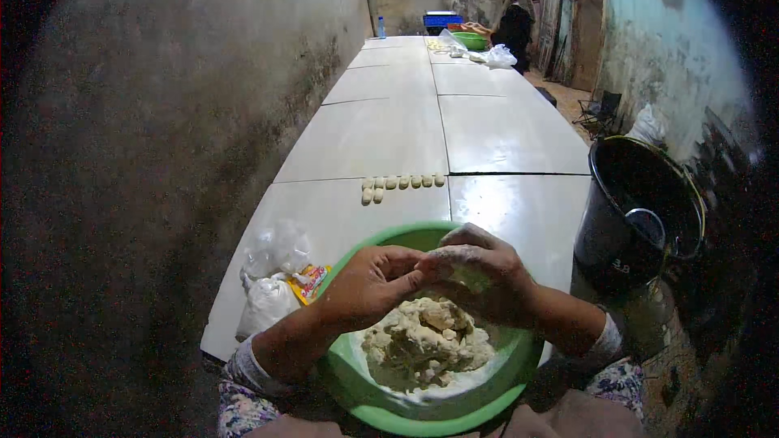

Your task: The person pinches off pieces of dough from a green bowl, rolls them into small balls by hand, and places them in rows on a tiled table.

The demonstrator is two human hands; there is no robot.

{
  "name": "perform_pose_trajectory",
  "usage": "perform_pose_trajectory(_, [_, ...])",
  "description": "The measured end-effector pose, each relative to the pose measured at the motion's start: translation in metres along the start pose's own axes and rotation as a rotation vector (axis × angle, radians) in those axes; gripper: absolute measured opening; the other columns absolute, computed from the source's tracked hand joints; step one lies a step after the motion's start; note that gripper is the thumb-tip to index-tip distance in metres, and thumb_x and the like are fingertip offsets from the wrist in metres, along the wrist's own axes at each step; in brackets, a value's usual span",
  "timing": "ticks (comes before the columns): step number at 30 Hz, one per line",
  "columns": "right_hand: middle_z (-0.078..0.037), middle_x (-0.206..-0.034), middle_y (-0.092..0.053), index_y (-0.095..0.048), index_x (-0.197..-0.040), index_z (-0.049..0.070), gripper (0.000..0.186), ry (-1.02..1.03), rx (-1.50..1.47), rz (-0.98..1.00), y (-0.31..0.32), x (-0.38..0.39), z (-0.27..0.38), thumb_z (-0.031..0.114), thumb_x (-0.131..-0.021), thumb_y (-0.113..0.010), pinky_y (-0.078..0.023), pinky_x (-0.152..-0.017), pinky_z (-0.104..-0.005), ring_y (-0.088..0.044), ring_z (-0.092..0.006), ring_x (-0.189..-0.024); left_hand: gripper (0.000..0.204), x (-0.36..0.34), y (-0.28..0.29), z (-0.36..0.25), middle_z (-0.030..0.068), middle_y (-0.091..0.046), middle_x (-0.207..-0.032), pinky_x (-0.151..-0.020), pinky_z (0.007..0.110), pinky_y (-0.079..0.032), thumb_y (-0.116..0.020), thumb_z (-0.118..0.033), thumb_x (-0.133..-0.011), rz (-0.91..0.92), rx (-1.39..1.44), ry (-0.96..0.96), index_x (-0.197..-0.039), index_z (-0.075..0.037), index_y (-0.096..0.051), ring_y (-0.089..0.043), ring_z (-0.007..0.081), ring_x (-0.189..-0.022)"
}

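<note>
My left hand [369, 284] and my flour-dusted right hand [487, 268] meet above a green bowl [430, 418]. Both have curled fingers pressed together around something small that I cannot make out. Beneath them a rough, lumpy mass of pale dough [422, 337] lies in the bowl amid white flour. Beyond the bowl, several small oval dough pieces [403, 182] sit in two short rows on the white tiled table [365, 138]. Left of the bowl are a bag of white powder [266, 308], a crumpled clear bag [272, 247] and a yellow packet [311, 282].
A large black bucket [608, 251] stands by the table's right edge. At the far end are another green bowl [469, 45], white bags [499, 57], a blue crate [442, 23] and a person in dark clothing [511, 32]. A grey wall [162, 154] runs along the left.
</note>
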State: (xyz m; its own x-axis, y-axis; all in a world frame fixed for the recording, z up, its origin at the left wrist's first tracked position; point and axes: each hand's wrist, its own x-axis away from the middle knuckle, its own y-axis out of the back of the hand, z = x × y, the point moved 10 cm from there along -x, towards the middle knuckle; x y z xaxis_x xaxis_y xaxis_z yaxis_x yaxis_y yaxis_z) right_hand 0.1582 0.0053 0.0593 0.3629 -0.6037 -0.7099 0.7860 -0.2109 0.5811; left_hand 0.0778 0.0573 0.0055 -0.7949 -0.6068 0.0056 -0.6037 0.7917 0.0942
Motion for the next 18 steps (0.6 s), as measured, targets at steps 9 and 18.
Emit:
perform_pose_trajectory(9, [-0.014,-0.097,-0.065,-0.059,-0.106,-0.002,0.027,-0.316,-0.270,0.154,-0.020,0.014,-0.039,0.002,-0.081,-0.064,-0.051,-0.077,-0.0288,-0.063,-0.0184,-0.089,0.023,0.003,-0.001,-0.011,0.0093,-0.067,-0.090,-0.076,0.025,-0.049,-0.058,-0.015,-0.090,-0.043,-0.078,-0.067,-0.101,0.005,-0.062,-0.062,0.0114,-0.081])
perform_pose_trajectory(18, [-0.010,-0.102,-0.061,-0.055,-0.116,0.003,0.033,-0.303,-0.528,0.061,-0.011,0.007,-0.027,0.013,-0.086,-0.062,-0.052,-0.073,-0.0313,-0.061,-0.0170,-0.083,0.026,-0.001,0.012,0.007,0.0068,-0.066,-0.087,-0.072,0.025,-0.049,-0.054,-0.020,-0.092,-0.054,0.001,0.029,-0.098,0.004,-0.063,-0.060,0.0102,-0.079])
